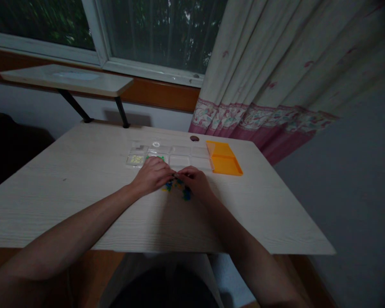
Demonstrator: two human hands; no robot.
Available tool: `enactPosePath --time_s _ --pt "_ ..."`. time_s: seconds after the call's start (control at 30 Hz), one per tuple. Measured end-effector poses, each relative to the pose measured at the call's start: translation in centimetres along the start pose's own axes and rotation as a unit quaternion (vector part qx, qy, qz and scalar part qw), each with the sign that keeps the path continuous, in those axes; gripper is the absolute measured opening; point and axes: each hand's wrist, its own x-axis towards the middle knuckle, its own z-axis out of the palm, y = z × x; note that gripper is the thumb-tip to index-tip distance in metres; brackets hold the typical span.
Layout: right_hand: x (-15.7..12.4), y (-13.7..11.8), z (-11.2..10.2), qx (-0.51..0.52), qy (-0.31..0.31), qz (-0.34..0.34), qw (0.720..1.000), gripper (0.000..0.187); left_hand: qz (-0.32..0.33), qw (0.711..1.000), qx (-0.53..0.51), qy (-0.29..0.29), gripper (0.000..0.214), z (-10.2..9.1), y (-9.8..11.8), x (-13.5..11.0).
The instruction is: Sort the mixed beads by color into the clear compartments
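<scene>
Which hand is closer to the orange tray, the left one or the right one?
The right. The right hand is a little left of the orange tray and closer to the person; the left hand is farther left, beyond the right hand.

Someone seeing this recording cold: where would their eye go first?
Probably to the bright orange tray, right of the clear boxes on the pale table. Next, the left hand and right hand meeting at mid-table, with small blue, green and yellow pieces beside them. The flowered curtain fills the upper right.
</scene>
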Motion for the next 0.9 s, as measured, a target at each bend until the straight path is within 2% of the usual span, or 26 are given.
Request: enactPosePath --time_s 0.23,0.33,0.47,0.6,0.77,0.9 --pt "0.0 -0.3 0.0 0.018 -0.018 -0.018 1.000 0.016 0.015 1.000 0.024 0.008 0.021 -0.1 0.0 0.1" --pt "0.2 0.2 -0.3 -0.004 0.000 -0.039 0.999 0.017 0.007 1.000 0.021 0.004 0.021 -0.2 -0.1 0.1" --pt "0.5 1.0 -1.0 -0.139 0.035 -0.077 0.987 0.014 -0.019 1.000 0.013 0.006 0.021 -0.2 -0.5 0.0" --pt "0.4 1.4 -1.1 -0.273 0.000 -0.094 0.957 0.010 -0.030 0.999 0.011 0.010 0.020 0.0 -0.8 -0.1" --pt "0.0 1.1 -0.9 -0.336 -0.042 -0.106 0.935 0.020 -0.033 0.999 0.002 0.007 0.020 0.0 -0.7 0.0" --pt "-0.1 0.7 -0.9 -0.351 -0.048 -0.100 0.930 0.017 -0.039 0.999 0.003 0.013 0.020 0.0 -0.8 -0.1"
